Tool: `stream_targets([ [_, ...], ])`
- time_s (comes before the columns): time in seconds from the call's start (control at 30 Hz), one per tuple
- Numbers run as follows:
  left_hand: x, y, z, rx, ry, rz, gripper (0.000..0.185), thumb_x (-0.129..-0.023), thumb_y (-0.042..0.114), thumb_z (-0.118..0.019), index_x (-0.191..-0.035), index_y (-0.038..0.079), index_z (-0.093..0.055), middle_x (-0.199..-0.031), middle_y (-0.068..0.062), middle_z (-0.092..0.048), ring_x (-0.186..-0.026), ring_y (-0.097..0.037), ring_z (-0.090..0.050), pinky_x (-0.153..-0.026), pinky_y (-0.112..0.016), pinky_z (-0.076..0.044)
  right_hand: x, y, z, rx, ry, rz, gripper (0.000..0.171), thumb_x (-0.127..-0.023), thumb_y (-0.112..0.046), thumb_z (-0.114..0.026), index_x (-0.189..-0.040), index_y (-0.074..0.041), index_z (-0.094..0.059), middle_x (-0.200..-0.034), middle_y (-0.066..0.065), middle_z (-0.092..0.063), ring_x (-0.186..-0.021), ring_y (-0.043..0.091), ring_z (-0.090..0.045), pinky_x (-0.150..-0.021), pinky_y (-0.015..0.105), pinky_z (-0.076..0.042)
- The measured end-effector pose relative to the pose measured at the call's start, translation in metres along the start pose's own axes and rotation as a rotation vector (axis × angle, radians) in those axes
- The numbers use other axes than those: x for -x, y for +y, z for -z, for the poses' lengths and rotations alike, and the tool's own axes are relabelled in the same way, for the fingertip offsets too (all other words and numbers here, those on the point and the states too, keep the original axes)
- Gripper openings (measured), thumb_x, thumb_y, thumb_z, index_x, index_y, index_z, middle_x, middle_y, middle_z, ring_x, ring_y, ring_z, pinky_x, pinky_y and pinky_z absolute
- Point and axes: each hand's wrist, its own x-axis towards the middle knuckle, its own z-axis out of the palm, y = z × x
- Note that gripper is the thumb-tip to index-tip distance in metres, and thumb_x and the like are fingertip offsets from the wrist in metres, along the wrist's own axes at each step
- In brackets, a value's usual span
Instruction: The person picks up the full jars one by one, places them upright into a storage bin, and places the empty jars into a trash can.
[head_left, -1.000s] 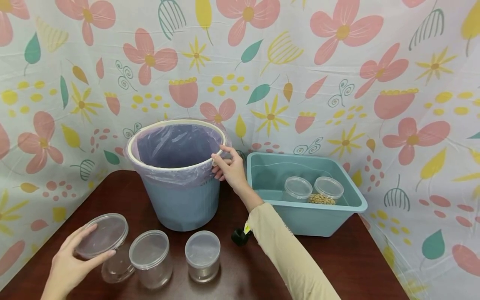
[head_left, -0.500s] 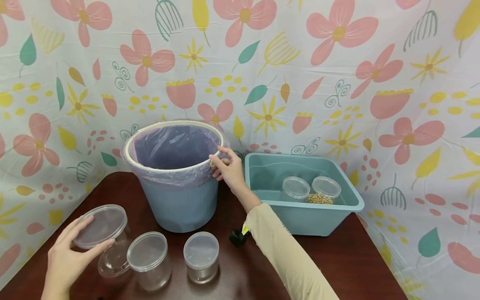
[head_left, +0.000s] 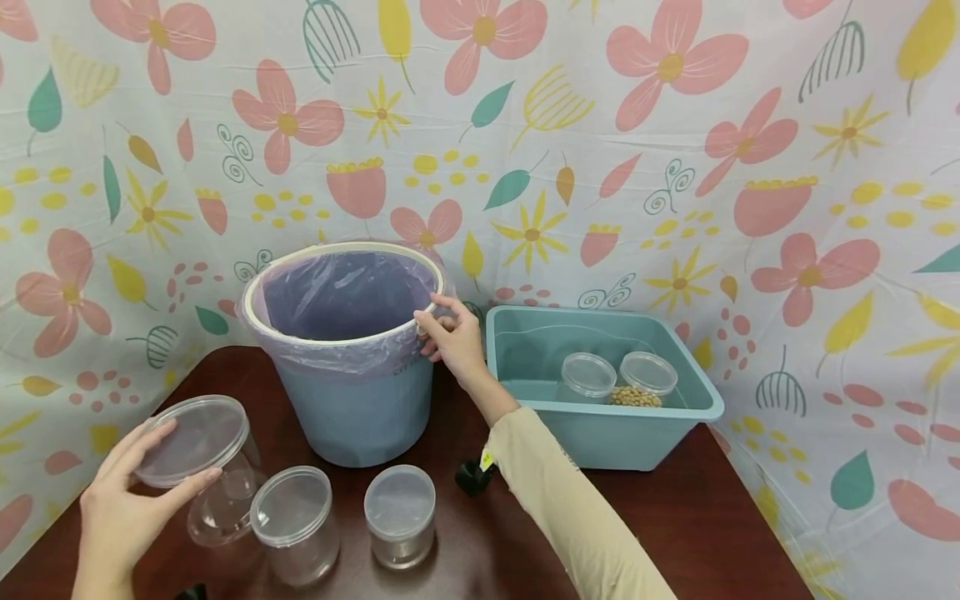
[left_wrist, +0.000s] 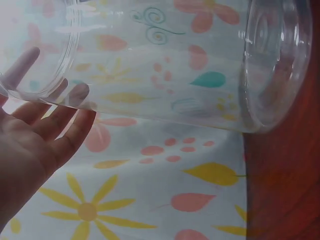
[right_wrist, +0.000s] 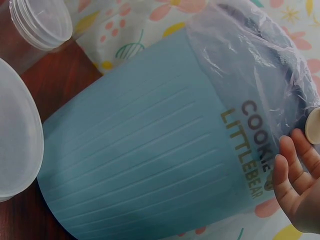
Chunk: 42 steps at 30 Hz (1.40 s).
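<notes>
My left hand (head_left: 120,512) grips a tall clear plastic jar (head_left: 217,508) just under its lid, thumb on one side and fingers on the other. In the left wrist view the jar (left_wrist: 165,75) looks see-through, with only the patterned cloth showing through it. At the back left stands a blue trash bin (head_left: 360,417) lined with a thin pinkish bag (head_left: 345,360). My right hand (head_left: 457,346) pinches the right side of the bin's cream rim ring (head_left: 341,340), near a small round tab (right_wrist: 314,126).
Two lidded clear jars, a medium one (head_left: 294,525) and a small one (head_left: 400,517), stand before the bin. At right, a teal tub (head_left: 615,437) holds a lidded jar (head_left: 587,377) and another jar (head_left: 648,373) beside tan beans or nuts (head_left: 636,397). Floral cloth (head_left: 525,125) hangs behind.
My left hand has moved the tall jar upward and slightly left in the head view. The right hand keeps its pinch on the rim ring. The whole head view has shifted a little.
</notes>
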Motion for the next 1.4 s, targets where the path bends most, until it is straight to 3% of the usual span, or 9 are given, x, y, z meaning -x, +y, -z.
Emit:
stream_targets([
  [0.13,-0.006,0.007,0.003,0.009,0.024,-0.023,0.074,-0.043,-0.008,-0.084,-0.112,0.004,-0.063,-0.121,0.006,-0.053,-0.108,0.005,-0.042,-0.081,-0.006,-0.03,0.0,0.0,0.0,-0.01,-0.01,-0.006,0.042,-0.084,-0.016,-0.064,-0.122,-0.005,-0.052,-0.062,0.01,-0.059,-0.045,0.019,-0.054,-0.042,0.026,-0.045],
  [0.37,-0.016,0.021,0.008,-0.018,0.047,-0.007,0.075,-0.043,-0.006,-0.084,-0.114,0.006,-0.063,-0.123,0.004,-0.052,-0.111,0.005,-0.041,-0.085,-0.008,-0.029,0.002,-0.007,0.001,-0.017,-0.022,-0.022,0.042,-0.084,-0.012,-0.062,-0.123,-0.002,-0.051,-0.066,0.018,-0.059,-0.045,0.022,-0.054,-0.042,0.027,-0.044],
  [0.57,-0.027,0.03,0.012,-0.026,0.081,-0.09,0.076,-0.039,-0.008,-0.084,-0.111,0.004,-0.064,-0.122,0.002,-0.053,-0.113,0.004,-0.041,-0.088,-0.01,-0.029,0.01,-0.024,-0.001,-0.01,-0.009,-0.016,0.04,-0.084,-0.009,-0.061,-0.121,0.002,-0.05,-0.063,0.015,-0.058,-0.044,0.019,-0.053,-0.043,0.027,-0.045],
  [0.7,-0.034,0.034,0.015,-0.032,0.102,-0.143,0.078,-0.035,-0.009,-0.084,-0.11,0.002,-0.064,-0.121,0.008,-0.053,-0.114,0.003,-0.041,-0.089,-0.01,-0.029,0.011,-0.025,-0.001,-0.012,-0.012,-0.017,0.04,-0.084,-0.009,-0.061,-0.121,0.003,-0.05,-0.062,0.013,-0.058,-0.044,0.02,-0.053,-0.043,0.028,-0.045],
  [0.83,-0.04,0.041,0.02,-0.016,0.109,-0.156,0.077,-0.036,-0.012,-0.083,-0.11,0.001,-0.064,-0.117,0.015,-0.053,-0.113,0.0,-0.043,-0.083,-0.008,-0.031,0.012,-0.026,-0.001,-0.01,-0.011,-0.017,0.04,-0.084,-0.009,-0.061,-0.122,0.002,-0.05,-0.064,0.017,-0.059,-0.045,0.022,-0.054,-0.042,0.027,-0.045],
  [0.97,-0.047,0.049,0.024,0.011,0.125,-0.152,0.075,-0.039,-0.012,-0.082,-0.11,0.001,-0.064,-0.117,0.011,-0.054,-0.111,-0.002,-0.045,-0.075,-0.008,-0.033,0.01,-0.023,-0.001,-0.008,-0.01,-0.013,0.04,-0.085,-0.009,-0.061,-0.122,0.002,-0.05,-0.065,0.019,-0.058,-0.045,0.023,-0.054,-0.042,0.026,-0.044],
  [1.17,-0.059,0.057,0.029,-0.029,0.171,-0.195,0.075,-0.04,-0.004,-0.085,-0.112,0.004,-0.063,-0.121,0.005,-0.054,-0.113,-0.002,-0.044,-0.08,-0.01,-0.032,0.0,-0.004,0.0,-0.023,-0.017,-0.015,0.042,-0.084,-0.013,-0.063,-0.123,-0.002,-0.051,-0.064,0.014,-0.06,-0.045,0.022,-0.054,-0.042,0.027,-0.044],
  [1.4,-0.071,0.072,0.028,-0.049,0.217,-0.154,0.076,-0.047,0.002,-0.085,-0.118,0.011,-0.061,-0.124,0.004,-0.052,-0.108,0.0,-0.045,-0.074,-0.009,-0.031,0.0,0.002,-0.001,-0.018,-0.002,-0.004,0.042,-0.083,-0.017,-0.064,-0.122,-0.005,-0.052,-0.06,0.003,-0.059,-0.044,0.016,-0.054,-0.042,0.026,-0.044],
])
